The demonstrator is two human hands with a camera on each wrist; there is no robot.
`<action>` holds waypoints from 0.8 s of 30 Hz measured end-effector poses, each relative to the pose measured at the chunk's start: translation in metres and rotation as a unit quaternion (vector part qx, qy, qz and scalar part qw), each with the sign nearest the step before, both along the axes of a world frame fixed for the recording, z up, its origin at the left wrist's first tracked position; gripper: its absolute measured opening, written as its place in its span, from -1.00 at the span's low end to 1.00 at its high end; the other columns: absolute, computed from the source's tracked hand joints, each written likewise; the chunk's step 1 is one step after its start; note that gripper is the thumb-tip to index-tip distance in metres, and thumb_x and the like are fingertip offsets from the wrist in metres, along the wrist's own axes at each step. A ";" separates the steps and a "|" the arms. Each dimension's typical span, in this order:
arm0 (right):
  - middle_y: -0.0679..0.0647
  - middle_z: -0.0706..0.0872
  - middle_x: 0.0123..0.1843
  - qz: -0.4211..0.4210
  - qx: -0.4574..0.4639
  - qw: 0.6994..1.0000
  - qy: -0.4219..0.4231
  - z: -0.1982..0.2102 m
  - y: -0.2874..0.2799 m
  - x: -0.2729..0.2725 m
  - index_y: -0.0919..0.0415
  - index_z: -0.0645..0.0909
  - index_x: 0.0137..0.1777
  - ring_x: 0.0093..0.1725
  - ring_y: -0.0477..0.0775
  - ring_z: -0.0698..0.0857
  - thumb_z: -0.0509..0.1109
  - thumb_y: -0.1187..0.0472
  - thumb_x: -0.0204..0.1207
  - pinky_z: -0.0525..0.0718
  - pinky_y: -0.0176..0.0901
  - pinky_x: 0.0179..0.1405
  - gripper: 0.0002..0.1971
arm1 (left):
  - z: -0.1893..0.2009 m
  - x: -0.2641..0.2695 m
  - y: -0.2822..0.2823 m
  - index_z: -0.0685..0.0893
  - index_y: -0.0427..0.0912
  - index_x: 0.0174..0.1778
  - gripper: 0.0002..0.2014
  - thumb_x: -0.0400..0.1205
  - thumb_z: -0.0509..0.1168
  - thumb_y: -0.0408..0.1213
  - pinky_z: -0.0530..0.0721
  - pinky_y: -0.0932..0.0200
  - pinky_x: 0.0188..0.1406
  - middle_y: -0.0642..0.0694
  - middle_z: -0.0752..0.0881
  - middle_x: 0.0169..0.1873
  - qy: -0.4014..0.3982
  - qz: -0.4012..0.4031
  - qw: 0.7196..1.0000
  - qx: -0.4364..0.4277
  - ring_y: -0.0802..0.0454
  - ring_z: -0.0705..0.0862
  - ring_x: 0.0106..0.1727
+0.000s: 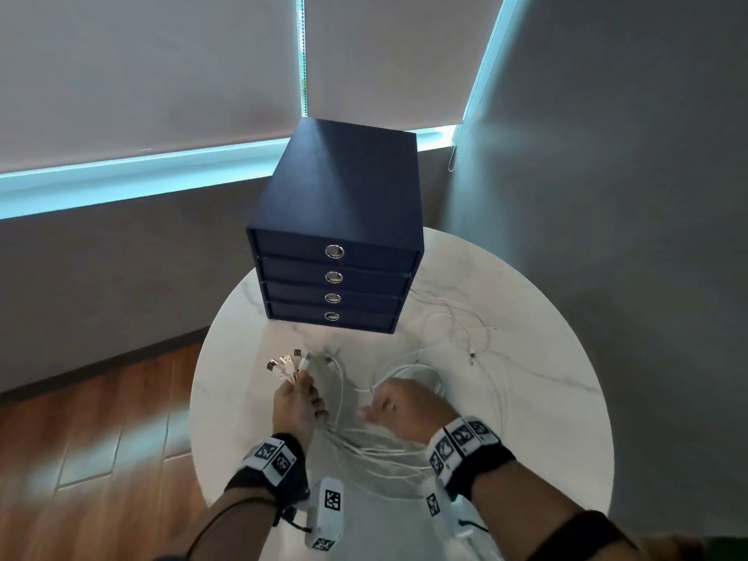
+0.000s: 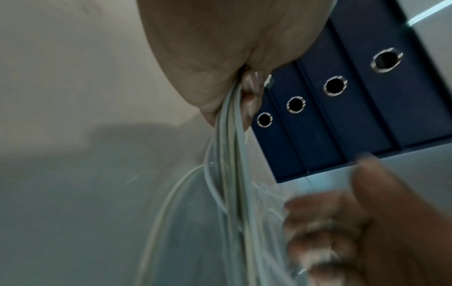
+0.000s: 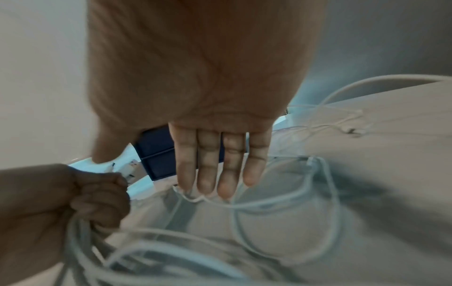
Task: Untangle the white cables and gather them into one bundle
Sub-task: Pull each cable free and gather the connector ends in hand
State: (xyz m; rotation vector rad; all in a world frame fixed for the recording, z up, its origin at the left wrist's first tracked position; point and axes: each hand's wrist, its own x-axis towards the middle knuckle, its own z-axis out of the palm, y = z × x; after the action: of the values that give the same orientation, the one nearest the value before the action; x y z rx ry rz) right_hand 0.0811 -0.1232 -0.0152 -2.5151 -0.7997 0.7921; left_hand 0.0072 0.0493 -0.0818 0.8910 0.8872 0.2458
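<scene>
White cables (image 1: 388, 451) lie on a grey-veined white marble table (image 1: 526, 398); the drawer box (image 1: 344, 204) is navy with silver ring pulls.

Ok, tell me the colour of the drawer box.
Dark navy blue, with silver ring pulls; the drawer box shows best in the head view.

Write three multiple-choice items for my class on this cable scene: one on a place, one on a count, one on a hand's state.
1. Where does the drawer unit stand?
A. on the floor
B. at the round table's far edge
C. on the windowsill

2. How many drawers does it show?
A. two
B. four
C. six

3. What is the right hand doing?
A. fingers straight over the white cables
B. gripping plugs
C. pulling a drawer

Answers: 1 B, it sits on the marble top. 2 B, four ring pulls. 3 A, the right wrist view shows straight fingers; the left hand holds the plugs.
</scene>
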 end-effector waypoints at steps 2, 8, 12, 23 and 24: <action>0.13 0.70 -0.07 0.001 0.019 0.999 -0.047 -0.003 0.023 0.004 0.24 0.68 -0.13 -0.09 0.14 0.70 0.38 -0.05 0.57 0.66 0.00 -0.04 -0.69 | -0.009 0.001 -0.001 0.39 -0.13 -0.33 -0.65 0.83 0.09 -0.25 0.32 0.28 -0.64 -0.01 0.37 -0.59 0.024 -0.007 0.999 0.023 0.09 0.32 -0.66; 0.26 0.62 0.19 -0.003 -0.051 0.996 -0.077 -0.037 0.053 0.006 0.29 0.60 0.13 0.22 0.31 0.63 0.27 0.24 0.61 0.61 0.04 0.19 -0.81 | -0.024 -0.003 0.004 0.55 -0.23 -0.18 -0.71 0.82 0.15 -0.18 0.48 0.19 -0.63 -0.12 0.50 -0.48 0.043 -0.053 0.995 0.070 -0.01 0.45 -0.55; 0.23 0.71 0.10 -0.038 -0.083 0.992 -0.082 -0.049 0.049 0.001 0.29 0.59 0.12 0.13 0.26 0.69 0.36 0.22 0.59 0.66 0.01 0.10 -0.82 | -0.034 -0.002 0.010 0.61 -0.25 -0.12 -0.71 0.80 0.19 -0.12 0.56 0.11 -0.45 -0.21 0.59 -0.36 0.041 -0.088 0.991 0.096 -0.08 0.54 -0.40; 0.10 0.64 -0.19 -0.130 -0.054 0.990 -0.016 -0.045 0.034 -0.008 0.20 0.51 -0.19 -0.18 0.16 0.65 0.38 0.18 0.46 0.53 -0.13 -0.23 -0.88 | -0.039 -0.001 0.011 0.67 -0.33 0.03 -0.70 0.79 0.19 -0.14 0.76 -0.33 -0.15 -0.41 0.73 -0.13 0.041 -0.087 0.993 0.064 -0.31 0.70 -0.20; 0.09 0.69 -0.17 -0.160 -0.034 0.987 0.003 -0.043 0.033 -0.004 0.20 0.53 -0.20 -0.15 0.15 0.68 0.37 0.19 0.46 0.60 -0.11 -0.18 -0.89 | -0.039 0.000 0.011 0.64 -0.38 0.07 -0.68 0.80 0.18 -0.15 0.75 -0.33 -0.20 -0.39 0.68 -0.17 0.035 -0.083 0.995 0.050 -0.30 0.66 -0.24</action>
State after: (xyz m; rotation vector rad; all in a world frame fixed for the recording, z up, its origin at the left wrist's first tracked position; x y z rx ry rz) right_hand 0.0769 -0.0906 -0.0579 -2.6072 -0.3563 0.7243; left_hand 0.0069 0.0599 -0.1212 1.0667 0.8663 0.1158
